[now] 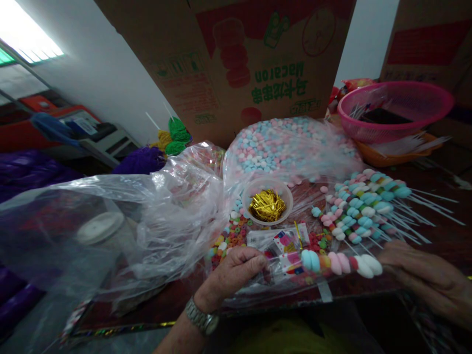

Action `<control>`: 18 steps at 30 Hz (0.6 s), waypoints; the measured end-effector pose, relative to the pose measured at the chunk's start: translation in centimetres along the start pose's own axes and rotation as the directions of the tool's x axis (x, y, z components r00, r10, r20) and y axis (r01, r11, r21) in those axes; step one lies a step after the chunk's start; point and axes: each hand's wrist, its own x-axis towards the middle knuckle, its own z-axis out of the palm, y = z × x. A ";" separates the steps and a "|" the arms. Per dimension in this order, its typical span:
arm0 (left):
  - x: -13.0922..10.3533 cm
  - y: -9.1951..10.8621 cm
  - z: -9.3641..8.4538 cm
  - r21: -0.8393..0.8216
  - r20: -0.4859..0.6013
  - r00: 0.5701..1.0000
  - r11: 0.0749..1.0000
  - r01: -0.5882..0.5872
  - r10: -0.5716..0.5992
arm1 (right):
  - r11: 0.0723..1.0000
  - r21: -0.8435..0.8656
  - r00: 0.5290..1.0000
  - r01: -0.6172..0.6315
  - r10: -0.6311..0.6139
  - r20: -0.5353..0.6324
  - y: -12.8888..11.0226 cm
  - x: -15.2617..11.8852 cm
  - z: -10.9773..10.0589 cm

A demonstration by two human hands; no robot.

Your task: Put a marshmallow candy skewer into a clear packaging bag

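The candy skewer [337, 262] lies across the near edge of the table [442, 236], a row of blue, orange, pink, red and white marshmallow pieces. The left hand [236, 270] pinches its clear wrapper [280, 268]; the right hand [424, 275] grasps the stick end.

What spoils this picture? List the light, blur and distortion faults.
Head view: window blown out at top left, the rest dim; glare on the plastic bag; edges stretched by the wide lens; right hand and left hand slightly soft beside the candy skewer.
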 end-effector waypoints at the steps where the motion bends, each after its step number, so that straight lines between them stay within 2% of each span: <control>1: 0.0 0.0 0.0 -0.001 0.002 1.000 1.000 0.015 -0.015 | 1.000 -0.004 1.000 0.004 -0.004 0.003 -0.1 0.1 -0.2; 6: 0.2 -0.2 0.0 0.000 0.013 0.998 0.998 0.058 -0.058 | 1.000 -0.014 0.998 -0.027 0.027 0.058 0.0 0.0 0.1; 11: 0.4 -0.2 0.1 0.071 0.024 0.999 0.997 0.020 -0.022 | 0.991 -0.125 0.998 0.056 -0.054 0.024 -0.1 0.1 0.1; 14: 0.5 0.2 0.5 0.180 -0.017 0.999 0.983 -0.040 0.043 | 0.978 -0.183 0.995 0.102 -0.101 0.012 -0.6 0.4 -0.3; 18: 0.6 0.6 1.1 0.284 -0.024 0.981 0.942 -0.178 0.193 | 0.972 -0.210 0.994 0.106 -0.106 0.009 -1.1 0.7 -0.4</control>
